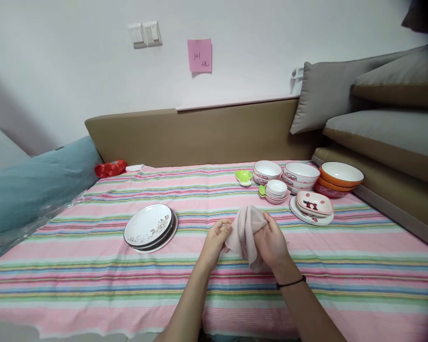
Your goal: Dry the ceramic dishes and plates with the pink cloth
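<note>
Head cam had me with a pale pink rag (248,235) bunched up between my two hands, which were a bit apart with the fabric bridging them. Left hand (214,240) had its edge pinched between thumb and fingers; right hand (272,242) gripped the other side, some fingers hidden in the folds. Off to the left of my hands sat a stack of plates (146,225), floral one on top, on a striped cloth (103,266). Beyond and right of my right hand: square dishes (317,202) on white plates (306,218), and farther out, orange bowls (342,173).
</note>
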A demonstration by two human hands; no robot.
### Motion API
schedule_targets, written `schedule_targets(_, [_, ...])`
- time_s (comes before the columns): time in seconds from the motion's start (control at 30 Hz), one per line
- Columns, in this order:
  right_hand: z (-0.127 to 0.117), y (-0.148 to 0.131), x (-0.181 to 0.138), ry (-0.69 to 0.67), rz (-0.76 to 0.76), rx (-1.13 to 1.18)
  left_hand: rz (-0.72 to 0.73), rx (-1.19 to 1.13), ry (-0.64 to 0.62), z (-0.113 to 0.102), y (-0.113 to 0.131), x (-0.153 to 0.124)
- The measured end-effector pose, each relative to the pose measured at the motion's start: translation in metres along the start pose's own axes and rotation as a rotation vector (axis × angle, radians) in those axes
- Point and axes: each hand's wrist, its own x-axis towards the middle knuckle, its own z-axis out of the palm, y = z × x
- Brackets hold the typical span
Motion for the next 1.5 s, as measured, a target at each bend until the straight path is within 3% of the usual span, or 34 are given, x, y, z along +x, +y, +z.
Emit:
schedule_targets(0.1, [-0.003,0.0,-0.003,0.101,-0.024,-0.107,-0.024,0.034,-0.027,0.0,0.004,0.0])
schedule_targets(0.33, [-0.021,-0.008,0.0,0.064,-0.048,-0.46,0.099,-0.284,0.229,-0.014,0.014,0.003])
schedule_targets(0.43, [-0.031,-0.016,0.007,0.116,-0.194,-0.719,0.122,-0.393,0.303,-0.02,0.012,0.007])
schedule_targets(0.53, [-0.032,-0.018,0.007,0.251,-0.424,-0.893,0.112,-0.315,0.413,-0.021,0.007,0.009])
schedule_targets(0.63, [-0.019,-0.004,-0.002,0.119,-0.441,-1.018,0.1,-0.206,0.429,-0.015,0.005,0.008])
schedule_targets(0.73, [-0.003,0.019,-0.011,-0.203,-0.228,-0.928,0.184,-0.096,0.337,-0.004,0.009,0.004])
schedule_targets(0.8, [0.002,0.031,-0.013,-0.344,-0.155,-0.849,0.274,0.055,0.256,0.002,0.014,-0.001])
schedule_targets(0.93, [0.005,0.037,-0.013,-0.429,-0.058,-0.671,0.414,0.356,0.11,0.009,0.027,-0.012])
schedule_targets(1.1, [0.02,0.018,-0.029,-0.525,-0.135,-0.643,0.506,0.367,0.091,0.024,0.068,-0.031])
schedule_targets(1.2, [0.028,0.014,-0.041,-0.468,-0.115,-0.646,0.526,0.341,0.009,0.04,0.094,-0.043])
schedule_targets(1.3, [0.03,0.016,-0.042,-0.286,-0.036,-0.523,0.58,0.492,-0.034,0.045,0.1,-0.041])
schedule_targets(1.43, [0.022,0.013,-0.028,-0.015,0.021,-0.198,0.591,0.652,0.111,0.027,0.072,-0.019])
schedule_targets(1.5, [0.014,0.009,-0.02,0.023,0.019,-0.127,0.437,0.598,0.137,0.015,0.05,-0.007])
